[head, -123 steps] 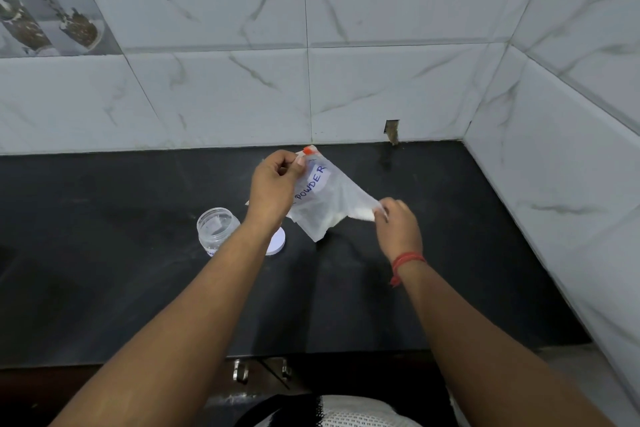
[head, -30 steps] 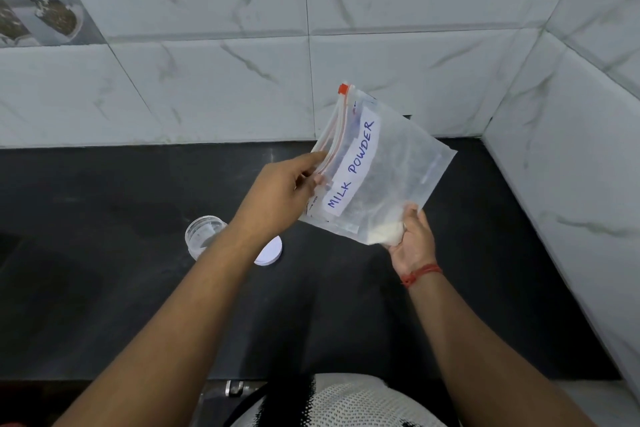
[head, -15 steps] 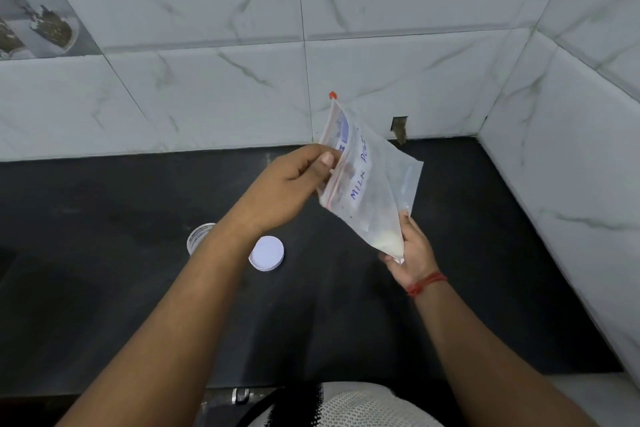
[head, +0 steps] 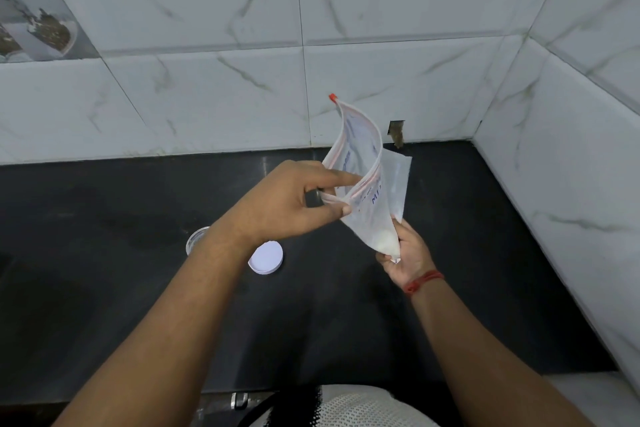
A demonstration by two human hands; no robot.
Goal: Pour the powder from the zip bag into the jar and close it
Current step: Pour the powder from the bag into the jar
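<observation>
Zip bag (head: pixel 375 204) held mid-frame, mouth agape. Left hand (head: pixel 294 201) fingers pinched on rim; right hand (head: pixel 407 251) fingers clamped on powder-filled corner. Jar (head: pixel 195 239), lid (head: pixel 266 257) lower left on table (head: pixel 104 253).

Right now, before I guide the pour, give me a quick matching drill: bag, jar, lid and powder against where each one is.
Things:
1. zip bag
2. jar
3. lid
4. powder

Places or states:
A. lying flat on the counter, off the jar
B. gathered in the bag's lowest corner
C. held up by the left hand and right hand, mouth spread open
D. standing uncapped, mostly hidden behind the left forearm

Pairs: 1-C, 2-D, 3-A, 4-B
</observation>
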